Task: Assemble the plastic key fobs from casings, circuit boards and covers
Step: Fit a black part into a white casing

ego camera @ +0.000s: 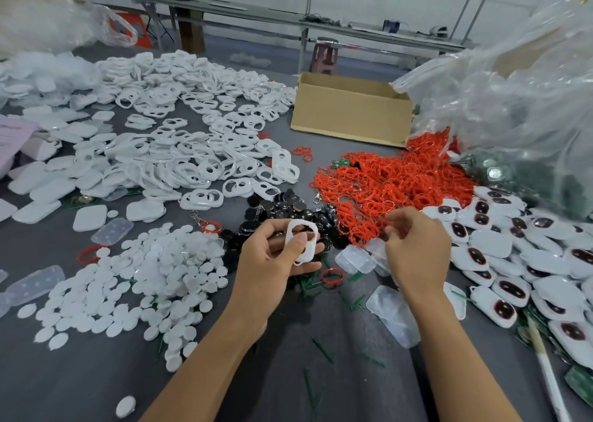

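I am looking down at a grey surface [80,373] full of small parts. The left hand [272,261] is holding a white casing [305,256] up off the surface. The thumb is pressing on its front and the fingers are curling behind it. The casing is a thin frame with two holes in it, and it is standing almost upright in the hand.

The right hand [417,248] is sitting at the near edge of the pile of red rings [394,181], with its fingers curling in toward the rings. I cannot tell if it is pinching a ring or holding nothing. The two hands are near each other but not touching.

A heap of black pieces [285,206] is lying just behind the left hand. More white casings [192,158] are spreading over the far left, and a heap of white round discs [154,277] is lying near the left arm. Clear covers [354,258] are lying between the hands. On the right, white fobs with dark windows [513,261] are piling up. A cardboard box [349,110] is standing at the back, beside a big clear bag [513,84].
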### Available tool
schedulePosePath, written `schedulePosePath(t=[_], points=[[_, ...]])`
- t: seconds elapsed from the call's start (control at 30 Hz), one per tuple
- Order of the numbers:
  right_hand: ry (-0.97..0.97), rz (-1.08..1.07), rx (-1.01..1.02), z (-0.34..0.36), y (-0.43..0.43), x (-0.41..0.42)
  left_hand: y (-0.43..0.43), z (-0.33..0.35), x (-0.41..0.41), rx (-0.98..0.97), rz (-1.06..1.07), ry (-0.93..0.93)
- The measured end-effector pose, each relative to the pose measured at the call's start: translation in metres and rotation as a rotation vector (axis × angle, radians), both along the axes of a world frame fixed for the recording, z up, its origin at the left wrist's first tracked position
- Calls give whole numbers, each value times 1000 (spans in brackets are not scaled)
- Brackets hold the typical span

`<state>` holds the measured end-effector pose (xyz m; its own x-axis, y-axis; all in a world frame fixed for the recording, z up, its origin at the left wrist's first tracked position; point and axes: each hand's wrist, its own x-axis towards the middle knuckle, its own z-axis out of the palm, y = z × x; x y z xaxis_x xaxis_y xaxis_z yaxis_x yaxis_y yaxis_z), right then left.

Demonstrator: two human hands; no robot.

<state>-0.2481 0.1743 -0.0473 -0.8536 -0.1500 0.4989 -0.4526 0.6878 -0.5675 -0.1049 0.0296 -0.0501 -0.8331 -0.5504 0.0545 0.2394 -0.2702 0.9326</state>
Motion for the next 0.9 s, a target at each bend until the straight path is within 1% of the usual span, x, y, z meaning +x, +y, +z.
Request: schedulePosePath(t=[0.07, 0.1, 0.2, 0.27, 0.33, 0.47, 0.6, 0.67, 0.8, 0.9], points=[[76, -10, -96, 6, -1, 3, 1, 0, 0, 18, 17, 9], [72, 19, -161, 10, -2, 5, 2, 0, -1, 24, 29, 21], [-57, 205, -397, 23, -11, 14, 2, 1, -1, -62, 56, 42], [-154, 327, -479, 29, -21, 23, 1, 1, -1, -113, 62, 27], [-217, 400, -516, 30, -32, 32, 1, 1, -1, -112, 79, 11], [-181, 492, -427, 26, -48, 48, 0, 2, -1, -113, 112, 15], [-92, 597, -317, 24, -49, 53, -4, 1, 0, -189, 148, 10], [-112, 615, -279, 24, -49, 54, -5, 1, 1, -210, 161, -5], [-139, 696, -256, 25, -47, 52, -5, 3, 2, -122, 154, -6], [-221, 754, -329, 25, -46, 49, -5, 4, 2, -54, 149, 13]])
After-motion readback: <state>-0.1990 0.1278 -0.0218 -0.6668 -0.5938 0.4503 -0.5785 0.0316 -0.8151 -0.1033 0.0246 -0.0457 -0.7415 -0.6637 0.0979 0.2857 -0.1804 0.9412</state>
